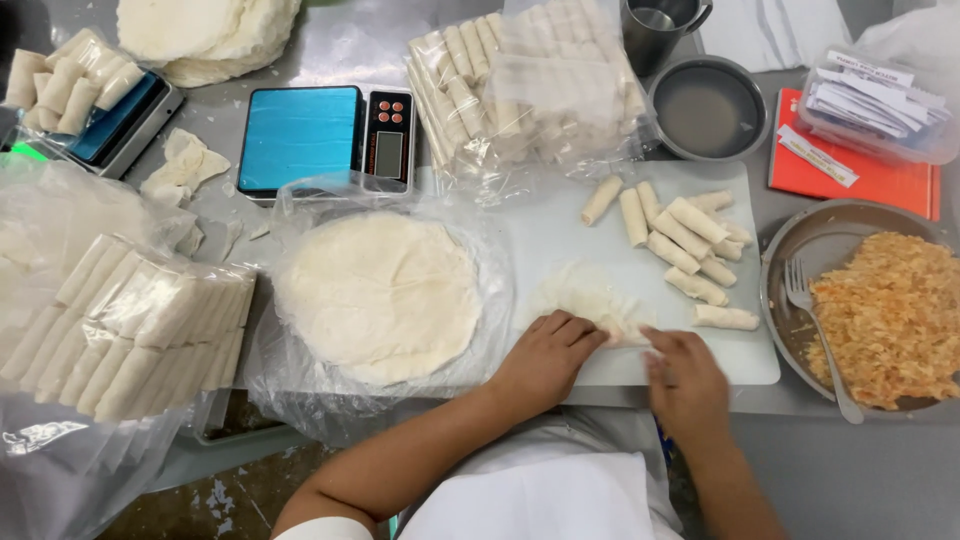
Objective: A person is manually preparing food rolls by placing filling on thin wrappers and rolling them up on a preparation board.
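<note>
My left hand (545, 355) and my right hand (682, 378) both press on the near edge of a thin pale wrapper (585, 295) lying on a white cutting board (560, 225). The fingers of both hands pinch and fold the wrapper's near side, with a small rolled part between them. Several finished white rolls (685, 250) lie in a loose heap on the board's right half. A stack of round wrappers (380, 295) rests on clear plastic just left of the board.
A metal pan of orange shredded filling (890, 315) with a fork (815, 330) sits at the right. Bagged rolls (530, 85) lie behind the board, more bagged rolls (130, 325) at left. A blue-topped scale (325, 135), a metal bowl of liquid (708, 108) and a red book (850, 175) stand further back.
</note>
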